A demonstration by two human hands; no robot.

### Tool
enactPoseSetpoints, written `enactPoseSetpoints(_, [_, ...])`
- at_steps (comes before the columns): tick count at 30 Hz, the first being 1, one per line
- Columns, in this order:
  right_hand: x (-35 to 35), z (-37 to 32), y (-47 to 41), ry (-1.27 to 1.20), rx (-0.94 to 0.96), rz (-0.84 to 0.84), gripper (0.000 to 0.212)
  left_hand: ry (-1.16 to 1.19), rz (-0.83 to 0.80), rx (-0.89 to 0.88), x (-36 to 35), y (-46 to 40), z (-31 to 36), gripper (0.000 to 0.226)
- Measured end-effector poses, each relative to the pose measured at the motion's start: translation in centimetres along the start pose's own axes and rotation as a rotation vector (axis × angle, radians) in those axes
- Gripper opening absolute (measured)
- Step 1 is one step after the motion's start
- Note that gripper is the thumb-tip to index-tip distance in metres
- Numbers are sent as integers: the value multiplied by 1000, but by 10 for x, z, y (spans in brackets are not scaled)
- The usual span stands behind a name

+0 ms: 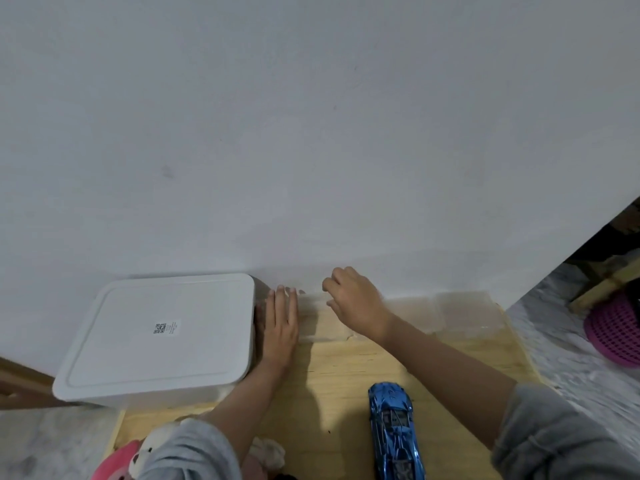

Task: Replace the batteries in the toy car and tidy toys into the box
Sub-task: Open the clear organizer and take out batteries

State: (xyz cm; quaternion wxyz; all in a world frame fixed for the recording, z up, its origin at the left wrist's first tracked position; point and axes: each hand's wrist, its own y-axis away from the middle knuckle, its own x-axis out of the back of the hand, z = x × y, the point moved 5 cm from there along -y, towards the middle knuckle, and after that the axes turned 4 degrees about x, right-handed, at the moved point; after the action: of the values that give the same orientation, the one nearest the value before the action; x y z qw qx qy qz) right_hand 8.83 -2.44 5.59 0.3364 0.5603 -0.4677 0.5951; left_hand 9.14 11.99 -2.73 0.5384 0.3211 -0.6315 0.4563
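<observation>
One blue car [394, 433] lies on the wooden worktop [339, 382], near edge, untouched. White box [156, 337], lid on, sits at left by the wall. Left hand [280, 327] flat, grip open, beside box. Right hand [353, 303] curled near wall; holding nothing visible. Plush toy [145, 455] at lower left.

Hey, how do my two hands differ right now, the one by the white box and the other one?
The left hand lies flat, fingers straight and together, right beside the white box; the right hand is raised and curled, fingers bent. The left hand sits lower on the wooden board; the right hand reaches farther toward the wall. Neither hand visibly holds anything, and neither touches the blue toy car.
</observation>
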Motion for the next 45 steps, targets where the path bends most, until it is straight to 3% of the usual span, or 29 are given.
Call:
enactPoseSetpoints(4, [2, 5, -5, -67, -87, -3, 14, -22, 99, 8, 5, -6, 2, 60])
enactPoseSetpoints(8, [-2, 11, -6, -186, -152, 73, 8, -7, 168, 52, 15, -5, 1, 60])
enactPoseSetpoints(11, [-8, 12, 0, -213, -184, 149, 4, 62, 260, 33, 22, -4, 3, 75])
enactPoseSetpoints(15, [-21, 5, 18, -259, -180, 244, 12, 29, 306, 75, 20, -5, 4, 68])
enactPoseSetpoints(17, [-37, -3, 24, -290, -131, 96, 21, -20, 290, 57, 9, -6, 2, 67])
enactPoseSetpoints(21, [-71, -9, 26, -293, -138, -359, 30, -32, 226, 38, -13, -11, -6, 61])
enactPoseSetpoints(27, [-78, -18, 18, -301, -153, -631, 16, -27, 264, 60, -16, -12, -7, 60])
enactPoseSetpoints(29, [-78, -19, 15, -300, -159, -662, 11, -37, 283, 59, -15, -12, -7, 58])
enactPoseSetpoints(33, [-78, -23, 12, -308, -172, -708, 20, -45, 280, 45, -15, -15, -7, 56])
enactPoseSetpoints(41, [-77, -23, 5, -374, -246, -778, 17, -45, 291, 53, -18, -19, -8, 76])
enactPoseSetpoints(45, [-82, -20, 6, -435, -288, -762, 25, -67, 274, 56, -20, -20, -8, 76])
